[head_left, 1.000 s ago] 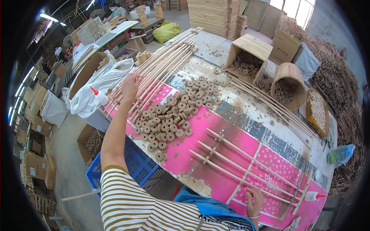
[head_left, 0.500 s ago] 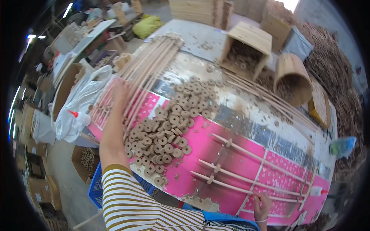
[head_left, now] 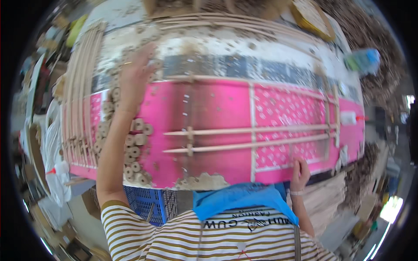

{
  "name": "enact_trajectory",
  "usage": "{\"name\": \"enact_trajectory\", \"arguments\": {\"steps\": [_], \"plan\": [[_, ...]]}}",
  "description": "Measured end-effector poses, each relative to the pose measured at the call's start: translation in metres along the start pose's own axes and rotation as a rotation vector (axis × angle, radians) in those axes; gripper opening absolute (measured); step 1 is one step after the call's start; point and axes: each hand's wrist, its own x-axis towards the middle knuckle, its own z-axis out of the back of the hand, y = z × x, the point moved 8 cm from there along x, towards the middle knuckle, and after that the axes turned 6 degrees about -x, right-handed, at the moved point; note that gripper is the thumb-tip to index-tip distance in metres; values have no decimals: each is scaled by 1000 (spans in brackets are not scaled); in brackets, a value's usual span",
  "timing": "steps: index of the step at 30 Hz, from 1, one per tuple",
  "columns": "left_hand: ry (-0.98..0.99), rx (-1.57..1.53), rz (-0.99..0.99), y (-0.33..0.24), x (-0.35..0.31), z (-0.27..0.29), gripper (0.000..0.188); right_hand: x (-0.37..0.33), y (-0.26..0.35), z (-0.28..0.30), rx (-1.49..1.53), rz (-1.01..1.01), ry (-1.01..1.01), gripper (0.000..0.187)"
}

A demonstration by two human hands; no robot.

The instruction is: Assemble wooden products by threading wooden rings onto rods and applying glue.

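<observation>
My left hand (head_left: pixel 134 78) lies palm-down on the heap of small wooden rings (head_left: pixel 130 143) at the left part of the table. The fingers (head_left: pixel 146 54) are spread and extended flat over the rings toward the far side of the table; they pinch nothing that I can see. The picture is motion-blurred here, so finer detail of the grip cannot be told. The rings run in a band under and beside my forearm, from the near edge of the pink cover (head_left: pixel 217 104) up to the bare white part of the table (head_left: pixel 278 48).

My right hand (head_left: pixel 299 173) rests at the near edge of the table, on the right. Its fingers (head_left: pixel 300 163) are held close together and touch the pink cover just beside the near end of the dowel frame (head_left: pixel 252 130). Whether they pinch a rod cannot be told.

The dowel frame lies flat on the pink cover between my two hands — two long rods run left to right, close together, with cross rods over them. Two small ring connectors sit on the left ends of the long rods.

Surroundings:
- A bundle of long loose dowels (head_left: pixel 80 87) lies along the left end of the table, just beside the rings.
- A further row of dowels (head_left: pixel 244 24) lies along the far edge.
- A white glue bottle with a red tip (head_left: pixel 350 117) lies at the right end of the cover.
- A blue plastic crate (head_left: pixel 146 202) stands under the near edge — partly hidden by my striped sleeve.
- A blue cloth (head_left: pixel 239 198) lies over my front.
</observation>
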Motion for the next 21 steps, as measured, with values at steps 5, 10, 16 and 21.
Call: {"name": "enact_trajectory", "arguments": {"steps": [5, 10, 16, 21], "plan": [[352, 11, -301, -178, 40, -169, 68, -6, -25, -7, -77, 57, -120, 11], [523, -26, -197, -177, 35, -199, 68, -6, -5, -1, -114, 158, -205, 8], [488, -60, -175, -202, -11, -170, 77, -2, 5, 6, -123, 181, -212, 10], [603, -121, -144, -231, -29, -152, 76, -4, 3, 8, -111, 210, -213, 13]]}}
